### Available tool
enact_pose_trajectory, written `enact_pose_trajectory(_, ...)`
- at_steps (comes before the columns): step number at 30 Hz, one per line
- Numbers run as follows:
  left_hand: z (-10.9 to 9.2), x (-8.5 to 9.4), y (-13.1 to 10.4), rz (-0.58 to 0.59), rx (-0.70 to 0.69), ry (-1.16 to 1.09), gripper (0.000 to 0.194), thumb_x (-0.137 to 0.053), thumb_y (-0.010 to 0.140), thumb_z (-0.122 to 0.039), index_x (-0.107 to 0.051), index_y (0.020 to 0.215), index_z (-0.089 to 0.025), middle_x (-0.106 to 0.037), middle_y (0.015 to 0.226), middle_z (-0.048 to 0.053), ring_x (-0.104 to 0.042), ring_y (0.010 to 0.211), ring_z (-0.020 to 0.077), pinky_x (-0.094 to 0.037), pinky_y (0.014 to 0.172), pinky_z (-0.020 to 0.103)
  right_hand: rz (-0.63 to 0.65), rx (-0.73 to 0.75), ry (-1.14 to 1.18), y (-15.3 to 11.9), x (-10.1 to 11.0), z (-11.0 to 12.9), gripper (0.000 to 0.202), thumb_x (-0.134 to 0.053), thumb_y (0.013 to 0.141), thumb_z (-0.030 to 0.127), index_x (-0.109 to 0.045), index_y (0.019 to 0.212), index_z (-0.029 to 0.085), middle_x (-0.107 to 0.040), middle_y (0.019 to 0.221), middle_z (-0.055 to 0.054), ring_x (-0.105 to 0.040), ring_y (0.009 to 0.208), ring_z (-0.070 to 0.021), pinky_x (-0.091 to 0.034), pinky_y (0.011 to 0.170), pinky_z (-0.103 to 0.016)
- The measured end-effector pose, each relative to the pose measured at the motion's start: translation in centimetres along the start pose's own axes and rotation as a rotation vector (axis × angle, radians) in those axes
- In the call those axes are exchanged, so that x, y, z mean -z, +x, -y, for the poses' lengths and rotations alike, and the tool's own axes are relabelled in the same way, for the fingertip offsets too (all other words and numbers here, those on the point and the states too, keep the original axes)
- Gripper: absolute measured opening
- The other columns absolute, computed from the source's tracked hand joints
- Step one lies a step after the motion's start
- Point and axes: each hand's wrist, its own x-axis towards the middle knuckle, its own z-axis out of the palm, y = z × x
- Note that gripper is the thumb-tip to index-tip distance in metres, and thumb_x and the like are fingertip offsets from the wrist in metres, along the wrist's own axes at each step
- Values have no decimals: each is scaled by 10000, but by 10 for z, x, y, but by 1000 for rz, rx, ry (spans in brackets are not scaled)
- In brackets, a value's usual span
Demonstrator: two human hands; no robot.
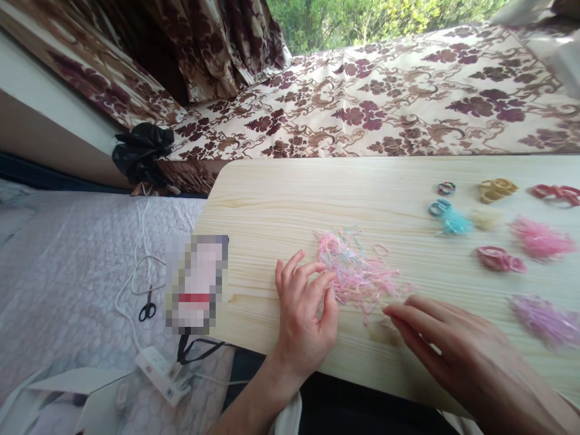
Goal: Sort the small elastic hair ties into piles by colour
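A mixed pile of thin pastel elastic bands (357, 275), mostly pink with some blue and lilac, lies on the wooden table (281, 199). My left hand (306, 302) is open at the pile's left edge, with its fingers spread and the index fingertip at the bands. Just beyond the pile's lower right side is my right hand (444, 341), thumb and fingertips pinched together low over the tabletop. Whatever sits in that pinch is too small to make out. A single loose pink band (381, 248) lies at the pile's upper right.
Sorted heaps sit at right: blue bands (455, 222), pink bands (542, 237), lilac bands (546, 320), cream bands (486, 219). Hair ties (497, 190) lie behind them. A blurred-out phone-like object (197, 284) rests at the left edge; scissors (147, 309) and a power strip (163, 374) lie beyond.
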Motion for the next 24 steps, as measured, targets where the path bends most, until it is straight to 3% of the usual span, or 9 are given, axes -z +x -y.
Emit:
enact_pose_trajectory(6, 0, 0, 0, 0, -9, 0, 243, -518, 893, -95, -658, 1044, -224, -685, 1085, 57, -474, 1318, 264, -253, 1178, 554, -33, -6, -35, 17, 2, 6, 315, -374, 1011, 261, -607, 802, 222, -581, 667, -5, -559, 558, -128, -375, 526, -260)
enact_pose_trajectory(24, 1, -1, -1, -1, -12, -23, 242, -530, 890, -84, -651, 1049, -221, -676, 1081, 52, -467, 1318, 261, -232, 1185, 558, -3, 22, -71, 18, 1, 11, 273, -394, 988, 201, -525, 750, 228, -558, 660, 11, -557, 550, -132, -360, 530, -263)
